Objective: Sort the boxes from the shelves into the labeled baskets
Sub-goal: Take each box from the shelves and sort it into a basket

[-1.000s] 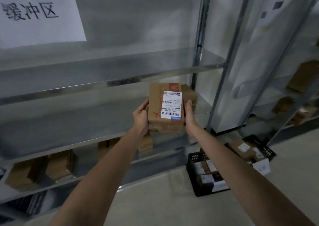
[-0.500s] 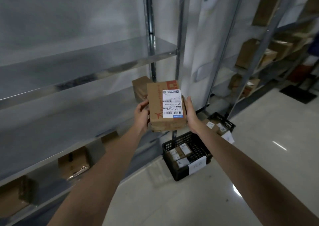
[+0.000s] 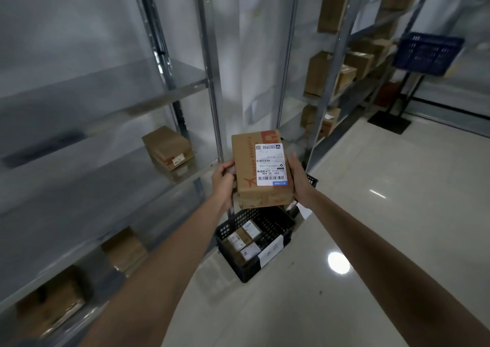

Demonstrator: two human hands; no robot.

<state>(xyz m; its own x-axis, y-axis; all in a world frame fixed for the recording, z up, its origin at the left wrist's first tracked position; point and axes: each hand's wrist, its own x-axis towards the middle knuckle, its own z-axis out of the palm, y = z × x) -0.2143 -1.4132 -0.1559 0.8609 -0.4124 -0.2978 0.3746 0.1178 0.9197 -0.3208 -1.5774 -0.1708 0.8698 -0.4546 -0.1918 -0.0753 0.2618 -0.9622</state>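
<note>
A brown cardboard box (image 3: 245, 171) with a white shipping label is held up in front of me. My left hand (image 3: 223, 182) grips its left side with curled fingers. My right hand (image 3: 299, 179) clasps its right side, fingers along the edge. Below the box on the floor stands a black labeled basket (image 3: 275, 251) holding several small boxes. A second black basket (image 3: 313, 181) shows only a corner behind my right wrist. One brown box (image 3: 167, 146) lies on the metal shelf (image 3: 79, 177) to the left.
More boxes sit on the bottom shelf at left (image 3: 124, 251) and on the far shelving unit (image 3: 342, 73). A blue crate (image 3: 427, 54) stands on a black stand at the far right. The glossy floor (image 3: 371, 214) stretches to the right.
My view has swung right, away from the left shelves. Both hands have carried the box off the shelf and over the black basket on the floor.
</note>
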